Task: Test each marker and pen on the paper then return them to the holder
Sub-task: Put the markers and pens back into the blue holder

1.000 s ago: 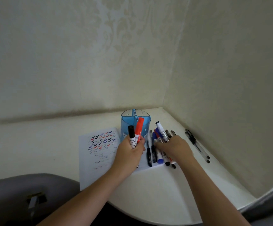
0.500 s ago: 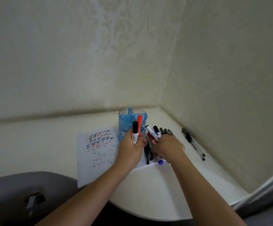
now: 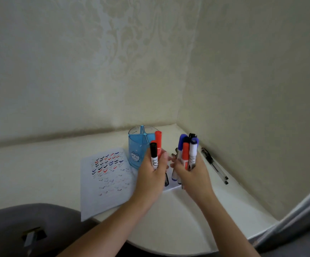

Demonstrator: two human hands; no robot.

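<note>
A blue see-through holder (image 3: 137, 145) with divided compartments stands at the back of the white table (image 3: 178, 225), close to the wall corner. My left hand (image 3: 153, 175) grips a black-capped marker (image 3: 153, 154) and a red-capped marker (image 3: 158, 140) upright, right in front of the holder. My right hand (image 3: 191, 173) grips an upright bundle of markers (image 3: 188, 151) with blue, red and black caps, just right of the left hand. The paper (image 3: 107, 180), covered in coloured tick marks, lies left of the hands. A few pens still lie under the hands.
Two clear pens (image 3: 214, 165) lie on the table along the right wall. A grey chair back (image 3: 20, 230) sits at the lower left. Walls close the table in at the back and right; its curved front edge runs below my forearms.
My right hand has gathered the markers off the table and lifted them upright in a bundle. My left hand has kept its two markers by the holder.
</note>
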